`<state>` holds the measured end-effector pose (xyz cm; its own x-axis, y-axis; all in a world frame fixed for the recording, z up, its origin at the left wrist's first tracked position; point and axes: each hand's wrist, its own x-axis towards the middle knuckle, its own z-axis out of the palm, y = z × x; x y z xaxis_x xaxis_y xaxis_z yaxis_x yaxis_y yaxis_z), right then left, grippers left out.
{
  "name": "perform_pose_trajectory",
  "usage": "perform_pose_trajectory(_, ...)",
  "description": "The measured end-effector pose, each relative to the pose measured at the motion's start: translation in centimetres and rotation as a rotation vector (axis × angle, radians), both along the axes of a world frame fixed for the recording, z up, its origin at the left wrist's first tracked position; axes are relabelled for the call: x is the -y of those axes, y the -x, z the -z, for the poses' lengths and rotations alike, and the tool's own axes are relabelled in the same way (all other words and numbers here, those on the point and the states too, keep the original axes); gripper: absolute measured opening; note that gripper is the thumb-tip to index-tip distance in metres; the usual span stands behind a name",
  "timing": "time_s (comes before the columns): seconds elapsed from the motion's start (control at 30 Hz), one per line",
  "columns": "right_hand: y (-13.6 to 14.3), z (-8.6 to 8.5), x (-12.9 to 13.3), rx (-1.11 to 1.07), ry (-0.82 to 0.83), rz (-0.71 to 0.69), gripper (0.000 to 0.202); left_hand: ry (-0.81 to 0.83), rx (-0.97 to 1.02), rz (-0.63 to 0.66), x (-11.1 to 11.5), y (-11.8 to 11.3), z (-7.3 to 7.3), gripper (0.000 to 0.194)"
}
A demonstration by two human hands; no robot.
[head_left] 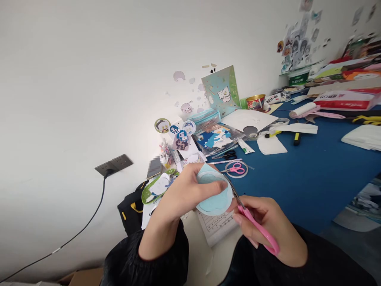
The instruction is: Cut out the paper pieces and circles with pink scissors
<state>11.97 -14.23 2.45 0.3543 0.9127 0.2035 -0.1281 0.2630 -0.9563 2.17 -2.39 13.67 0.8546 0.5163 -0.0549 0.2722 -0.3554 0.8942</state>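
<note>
My left hand (190, 186) pinches a pale blue round paper cutout (216, 200), thumb lying across its face. A flower-like outline shows on the paper, and one corner at the top is still angular. Pink-handled scissors (258, 228) are in my right hand (270, 222), fingers in the loops. Their blades point up and left, along the right edge of the blue paper. Below the paper lies a printed sheet or pad with a table grid (214, 226), partly covered by my hands.
Another pair of pink scissors (236, 168) rests on a round ring, near black scissors (228, 154). A clear bag of paper scraps (217, 137), a green tray (150, 192), a phone (154, 167) and a lint roller (306, 110) lie around the blue tabletop (315, 174). A wall socket (114, 165) is at left.
</note>
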Motion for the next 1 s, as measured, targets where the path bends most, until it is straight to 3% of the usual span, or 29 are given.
perform_pose_trajectory(0.67, -0.09, 0.28, 0.25, 0.047, 0.021, -0.024, 0.004, 0.001, -0.020, 0.006, -0.09, -0.03, -0.05, 0.013)
perform_pose_trajectory(1.0, -0.11, 0.52, 0.25, 0.045, 0.048, 0.031, 0.008, 0.031, -0.037, -0.074, 0.15, -0.31, 0.17, 0.020)
